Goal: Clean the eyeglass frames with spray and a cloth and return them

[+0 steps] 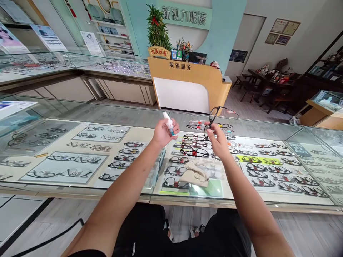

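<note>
My left hand (pixel 164 132) is wrapped round a small white spray bottle (pixel 168 121) with a bluish lower part, held upright with a slight tilt above the glass display case. To its right, my right hand (pixel 217 140) pinches a pair of black-framed glasses (pixel 213 115), lifted over the case with one temple stretching to the right. On the glass top below and between the hands lies a crumpled beige cloth (pixel 195 175). Black-framed glasses (pixel 193 152) sit on the case just above the cloth.
Rows of eyeglasses (pixel 76 159) fill the glass case (pixel 139 125) from left to right. Beyond stands a wooden counter (pixel 193 73) with a plant (pixel 158 30). More display cases (pixel 118 67) are at the back left, and a dark wooden table (pixel 270 76) at the back right.
</note>
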`<state>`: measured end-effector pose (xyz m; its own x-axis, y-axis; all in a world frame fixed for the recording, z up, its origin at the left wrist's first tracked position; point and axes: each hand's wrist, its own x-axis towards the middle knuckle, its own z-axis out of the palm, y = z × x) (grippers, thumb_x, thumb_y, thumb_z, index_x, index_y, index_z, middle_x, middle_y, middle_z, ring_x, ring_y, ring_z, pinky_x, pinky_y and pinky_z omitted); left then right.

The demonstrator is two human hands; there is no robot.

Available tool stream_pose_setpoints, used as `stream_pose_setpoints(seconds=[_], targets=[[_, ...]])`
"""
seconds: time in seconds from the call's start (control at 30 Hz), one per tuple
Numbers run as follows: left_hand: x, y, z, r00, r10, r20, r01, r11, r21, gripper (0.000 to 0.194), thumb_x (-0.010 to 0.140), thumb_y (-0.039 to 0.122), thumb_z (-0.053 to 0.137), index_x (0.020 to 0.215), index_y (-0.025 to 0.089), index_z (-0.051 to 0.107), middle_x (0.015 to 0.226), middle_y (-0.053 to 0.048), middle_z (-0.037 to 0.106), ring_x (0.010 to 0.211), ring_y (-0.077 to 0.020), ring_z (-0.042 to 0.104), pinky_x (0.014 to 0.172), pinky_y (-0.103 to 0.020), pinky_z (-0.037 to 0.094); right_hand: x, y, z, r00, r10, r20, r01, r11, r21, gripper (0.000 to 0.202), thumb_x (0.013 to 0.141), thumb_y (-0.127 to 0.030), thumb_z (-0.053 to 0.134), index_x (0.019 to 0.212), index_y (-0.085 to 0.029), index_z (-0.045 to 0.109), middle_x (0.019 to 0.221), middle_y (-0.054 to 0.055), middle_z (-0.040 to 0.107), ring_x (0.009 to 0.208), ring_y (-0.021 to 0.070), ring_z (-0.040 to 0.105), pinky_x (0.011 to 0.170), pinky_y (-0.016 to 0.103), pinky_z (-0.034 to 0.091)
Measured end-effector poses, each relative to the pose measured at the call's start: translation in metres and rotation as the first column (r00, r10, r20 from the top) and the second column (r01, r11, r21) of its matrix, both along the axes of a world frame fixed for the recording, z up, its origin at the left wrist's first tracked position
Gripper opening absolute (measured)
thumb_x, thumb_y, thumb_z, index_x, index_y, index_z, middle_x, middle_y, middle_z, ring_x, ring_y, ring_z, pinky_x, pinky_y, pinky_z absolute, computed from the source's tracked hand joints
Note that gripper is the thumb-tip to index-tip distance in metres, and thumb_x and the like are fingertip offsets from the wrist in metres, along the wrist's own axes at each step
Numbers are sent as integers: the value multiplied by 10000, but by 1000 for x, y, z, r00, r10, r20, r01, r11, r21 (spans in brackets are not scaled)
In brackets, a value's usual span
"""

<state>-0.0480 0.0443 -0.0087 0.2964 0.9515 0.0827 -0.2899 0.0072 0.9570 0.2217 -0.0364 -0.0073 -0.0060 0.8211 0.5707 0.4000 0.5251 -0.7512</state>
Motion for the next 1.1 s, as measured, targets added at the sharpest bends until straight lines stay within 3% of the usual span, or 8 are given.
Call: stream_pose_setpoints(seconds=[0.13,0.23,0.4,0.5,0.57,0.7,0.93,1.1], targets=[[-3,-16,16,977,-185,108,190,981,-39,885,761,1157,204,629,285,291,539,43,210,460,-130,246,395,-294,219,-2,-5,4,999,48,-22,-49,998,-27,401,1147,-570,508,1331,-263,689,1431,116,763,1129,273,726,1020,443,560],[-3,-19,17,974,-219,64,223,973,-66,911,662,1185,6,582,303,220,479,43,137,420,-133,202,377,-326,224,-4,-9,7,995,97,-18,-98,993,-61,424,1150,-587,494,1348,-271,695,1415,113,760,1090,270,718,1026,452,554],[-2,-19,14,945,-321,61,325,941,-98,922,611,1187,-57,531,312,223,421,36,107,382,-138,176,370,-349,225,-10,-14,7,986,168,-1,-168,980,-108,454,1152,-614,480,1365,-291,717,1323,89,771,1018,260,696,1002,448,558],[3,-22,13,920,-390,44,391,920,-29,918,682,1165,-23,504,310,256,395,31,139,353,-134,197,393,-367,280,-14,-17,6,974,226,-21,-227,964,-140,444,1156,-606,485,1364,-298,728,1280,80,771,1013,258,689,988,438,560],[10,-25,12,919,-394,-2,394,918,43,925,757,1150,105,485,291,317,384,26,189,342,-122,221,414,-352,279,-18,-20,6,960,277,-49,-281,945,-165,435,1156,-604,493,1358,-303,732,1275,74,771,1011,254,690,989,433,564],[25,-29,4,963,-247,-106,258,961,104,907,812,1099,370,483,255,423,374,20,272,341,-100,256,428,-317,224,-27,-26,5,926,370,-83,-379,901,-211,445,1147,-629,502,1327,-306,749,1310,69,768,1000,246,707,1007,437,582],[34,-26,-14,975,-149,-166,162,985,64,862,860,1025,460,503,240,456,400,-2,353,362,-104,323,434,-311,239,-37,-31,5,904,410,-118,-427,871,-242,501,1113,-707,516,1280,-315,780,1094,66,766,961,263,712,934,446,622],[37,-25,-18,987,-60,-146,65,997,34,839,830,1049,486,606,241,476,447,9,417,356,-101,345,400,-302,236,-39,-33,10,877,456,-151,-481,839,-255,518,1092,-736,538,1253,-311,788,1150,70,771,988,262,716,961,455,630]])
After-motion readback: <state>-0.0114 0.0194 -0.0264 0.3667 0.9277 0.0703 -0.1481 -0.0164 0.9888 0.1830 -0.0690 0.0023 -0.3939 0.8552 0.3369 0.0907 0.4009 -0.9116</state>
